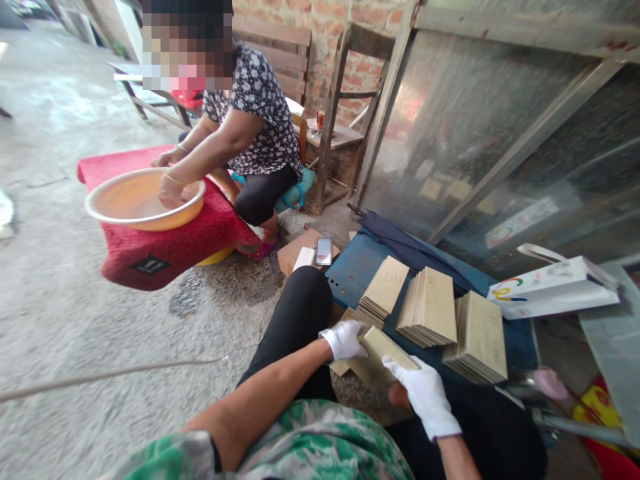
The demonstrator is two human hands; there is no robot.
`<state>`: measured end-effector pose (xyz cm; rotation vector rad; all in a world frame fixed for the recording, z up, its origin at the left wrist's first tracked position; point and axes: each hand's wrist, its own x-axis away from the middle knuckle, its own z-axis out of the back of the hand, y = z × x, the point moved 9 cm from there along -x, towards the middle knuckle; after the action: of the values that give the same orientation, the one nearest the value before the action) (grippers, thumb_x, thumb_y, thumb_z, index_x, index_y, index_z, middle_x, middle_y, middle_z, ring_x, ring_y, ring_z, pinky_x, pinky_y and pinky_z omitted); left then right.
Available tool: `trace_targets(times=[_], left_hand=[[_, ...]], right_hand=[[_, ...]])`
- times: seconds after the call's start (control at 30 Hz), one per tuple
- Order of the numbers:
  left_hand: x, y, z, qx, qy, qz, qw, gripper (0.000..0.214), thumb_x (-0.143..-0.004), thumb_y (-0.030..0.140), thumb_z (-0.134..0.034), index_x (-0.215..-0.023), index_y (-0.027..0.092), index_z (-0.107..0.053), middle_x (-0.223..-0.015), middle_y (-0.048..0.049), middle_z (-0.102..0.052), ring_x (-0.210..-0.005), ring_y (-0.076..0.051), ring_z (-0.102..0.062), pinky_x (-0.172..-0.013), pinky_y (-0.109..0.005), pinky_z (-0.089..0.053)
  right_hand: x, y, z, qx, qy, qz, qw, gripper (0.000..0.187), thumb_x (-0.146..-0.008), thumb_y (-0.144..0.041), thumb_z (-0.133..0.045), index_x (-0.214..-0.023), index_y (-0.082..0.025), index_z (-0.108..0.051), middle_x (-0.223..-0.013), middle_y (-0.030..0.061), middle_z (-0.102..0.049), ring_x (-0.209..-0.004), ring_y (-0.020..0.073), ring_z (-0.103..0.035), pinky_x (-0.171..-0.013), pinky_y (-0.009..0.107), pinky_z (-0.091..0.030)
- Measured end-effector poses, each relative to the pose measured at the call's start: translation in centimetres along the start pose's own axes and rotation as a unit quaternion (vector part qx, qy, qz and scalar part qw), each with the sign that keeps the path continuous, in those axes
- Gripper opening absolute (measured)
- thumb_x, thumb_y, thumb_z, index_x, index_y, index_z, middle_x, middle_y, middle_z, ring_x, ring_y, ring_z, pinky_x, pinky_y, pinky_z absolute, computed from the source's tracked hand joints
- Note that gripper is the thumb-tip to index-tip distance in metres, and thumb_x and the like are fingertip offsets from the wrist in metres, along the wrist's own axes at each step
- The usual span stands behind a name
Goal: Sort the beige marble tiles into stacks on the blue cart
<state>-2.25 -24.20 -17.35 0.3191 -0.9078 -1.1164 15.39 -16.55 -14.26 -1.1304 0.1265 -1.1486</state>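
My left hand (344,340), in a white glove, grips the left end of some thin, pale wooden boards (375,363) above my lap. The right hand (423,390), gloved too, holds their other end, its fingers laid along the edge. How many boards are between my hands I cannot tell. Just beyond them, three stacks of similar rectangular boards stand side by side on a low blue surface (345,260): a left stack (387,283), a middle stack (431,303) and a right stack (480,333).
A folded dark umbrella (405,243) lies behind the stacks, with a white paper bag (555,290) to the right. At the left, another person (265,113) sits with both hands in a basin (145,223) on a red cloth (220,220). A phone (324,251) lies on cardboard (290,257).
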Motion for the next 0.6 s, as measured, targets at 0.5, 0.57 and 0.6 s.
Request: trace_targets(times=[0.5,0.57,0.6], left_hand=[[1.2,2.3,0.6,-0.05,0.043,-0.084,0.994,0.064,-0.072,0.034,-0.066,-0.135,0.025,-0.056,-0.122,-0.0075,-0.065,-0.108,-0.023,-0.062,-0.095,-0.031,-0.05],[1.7,3.4,0.9,-0.094,0.065,-0.125,0.985,0.061,-0.074,0.03,-0.064,-0.134,0.025,-0.056,-0.119,-0.0069,-0.065,-0.107,-0.023,-0.062,-0.094,-0.032,-0.05],[1.9,3.9,0.7,-0.121,0.063,-0.139,0.981,0.056,-0.075,0.029,-0.063,-0.131,0.024,-0.058,-0.116,-0.0072,-0.066,-0.106,-0.023,-0.063,-0.092,-0.034,-0.051]], right_hand=[[-1.1,5.0,-5.1,0.093,-0.016,0.043,0.995,0.036,-0.078,-0.042,-0.06,-0.096,-0.014,-0.074,-0.093,0.0126,-0.075,-0.089,0.0264,-0.071,-0.079,0.032,-0.053],[-1.7,5.4,-5.7,0.138,-0.025,0.044,0.989,0.029,-0.079,-0.031,-0.059,-0.096,-0.013,-0.075,-0.094,0.0137,-0.075,-0.092,0.0267,-0.071,-0.081,0.032,-0.052],[-1.9,5.5,-6.1,0.153,-0.03,0.042,0.987,0.027,-0.079,-0.027,-0.059,-0.095,-0.013,-0.076,-0.094,0.0139,-0.075,-0.092,0.0274,-0.071,-0.082,0.033,-0.052]])
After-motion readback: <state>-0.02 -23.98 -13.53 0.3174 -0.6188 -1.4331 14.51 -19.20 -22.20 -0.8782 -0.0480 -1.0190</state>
